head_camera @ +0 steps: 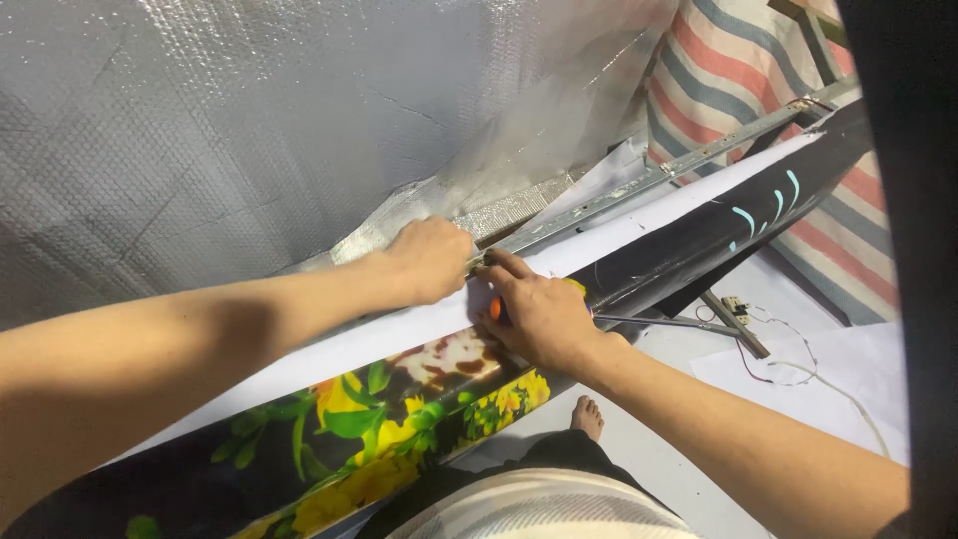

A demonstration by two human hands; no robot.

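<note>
My left hand [431, 258] is closed and presses down on the near end of a long metal straightedge [659, 180]. The straightedge lies along the white edge of a large printed sheet [399, 399] with yellow flowers and green leaves. My right hand [539, 314] rests on the sheet just beside the left one and grips a small tool with an orange part [494, 307]; its blade is hidden under the fingers. The sheet runs diagonally from lower left to a black, glossy part [699, 240] at the upper right.
A silver foil-like wall [249, 120] fills the upper left. A striped pink, white and grey cloth [738, 70] hangs at the upper right. On the white floor lie a thin metal rod [669, 322], thin wires [798, 369] and a small connector [735, 306]. My bare foot [587, 417] shows below.
</note>
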